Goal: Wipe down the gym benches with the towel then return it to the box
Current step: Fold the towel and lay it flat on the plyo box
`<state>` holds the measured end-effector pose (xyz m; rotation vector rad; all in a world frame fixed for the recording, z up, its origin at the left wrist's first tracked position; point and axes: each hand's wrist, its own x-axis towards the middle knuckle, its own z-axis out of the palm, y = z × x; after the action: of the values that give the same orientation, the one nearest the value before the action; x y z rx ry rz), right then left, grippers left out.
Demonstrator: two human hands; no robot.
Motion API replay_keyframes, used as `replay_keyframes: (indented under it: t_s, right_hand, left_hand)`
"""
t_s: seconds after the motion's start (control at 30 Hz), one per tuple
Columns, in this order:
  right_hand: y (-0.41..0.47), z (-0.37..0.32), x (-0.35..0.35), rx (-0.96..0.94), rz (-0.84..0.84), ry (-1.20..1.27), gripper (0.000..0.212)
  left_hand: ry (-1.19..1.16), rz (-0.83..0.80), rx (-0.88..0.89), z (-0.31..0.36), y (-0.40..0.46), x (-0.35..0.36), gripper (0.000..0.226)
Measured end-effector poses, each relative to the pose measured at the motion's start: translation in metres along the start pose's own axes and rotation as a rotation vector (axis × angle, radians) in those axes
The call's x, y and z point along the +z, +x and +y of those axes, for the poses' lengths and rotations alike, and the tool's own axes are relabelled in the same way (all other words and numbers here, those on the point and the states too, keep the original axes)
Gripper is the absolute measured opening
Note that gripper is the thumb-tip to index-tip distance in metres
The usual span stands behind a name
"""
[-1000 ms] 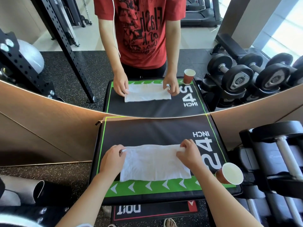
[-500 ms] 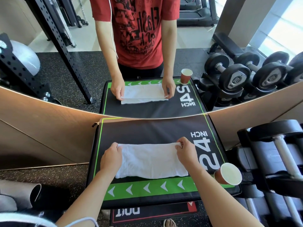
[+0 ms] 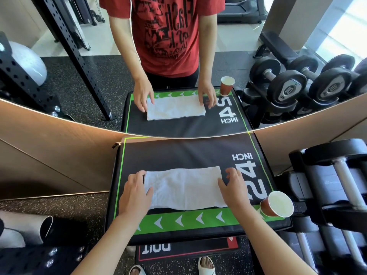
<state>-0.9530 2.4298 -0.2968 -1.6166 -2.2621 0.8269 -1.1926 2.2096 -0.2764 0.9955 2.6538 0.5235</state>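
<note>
The white towel [image 3: 183, 188] is seen folded into a flat strip on the black and green padded box [image 3: 178, 153], just behind its green arrow band. The left hand [image 3: 135, 192] is laid on the towel's left end, fingers straight and slightly apart. The right hand [image 3: 233, 188] is placed at the towel's right end, fingers spread and relaxed, nothing gripped. A paper cup [image 3: 278, 206] is noted right of the towel, at the box's corner.
</note>
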Motion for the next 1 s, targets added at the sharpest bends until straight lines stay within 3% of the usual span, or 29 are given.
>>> replay_keyframes:
  t_s: [0.13, 0.63, 1.0]
  right_hand:
    - [-0.03, 0.017, -0.002, -0.019, -0.045, 0.019, 0.02]
    - [-0.054, 0.026, -0.009, 0.041, -0.067, 0.162, 0.02]
    - [-0.04, 0.029, -0.007, 0.112, -0.057, 0.078, 0.023]
  left_hand:
    - [-0.011, -0.043, 0.021, -0.012, -0.032, 0.008, 0.043]
    - [-0.596, 0.141, -0.161, -0.014, -0.059, 0.015, 0.028]
    - [-0.196, -0.035, -0.105, -0.024, -0.053, 0.008, 0.024]
